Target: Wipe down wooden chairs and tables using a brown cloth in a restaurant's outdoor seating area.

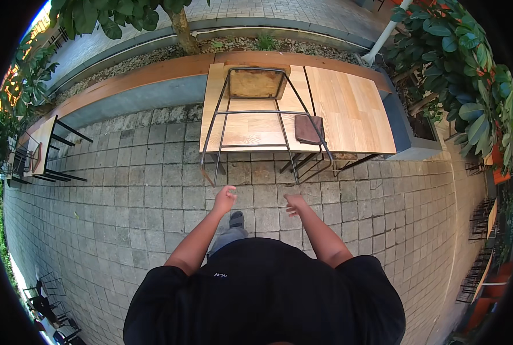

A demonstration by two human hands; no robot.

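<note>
My left hand [226, 199] hangs in the air short of the table, fingers loosely curled with a gap between them and nothing held. To its right my right hand [294, 204] is empty too, with its index finger stretched out and the others apart. Both are nearest to a stool [257, 83] lying upturned on a light wooden table [351, 106]. Its worn wooden seat is at the far side, and its dark metal legs reach over the table's near edge towards me. Neither hand touches it. Beside its right leg lies a flat brown piece, perhaps a folded cloth or pouch [309, 130].
Behind the table runs a wooden-topped bench wall [135, 79], with a planter and tree beyond. A leafy bush [469, 86] and a grey planter wall [414, 146] border the right. Another table [45, 146] stands at left. Underfoot is square paving [147, 201].
</note>
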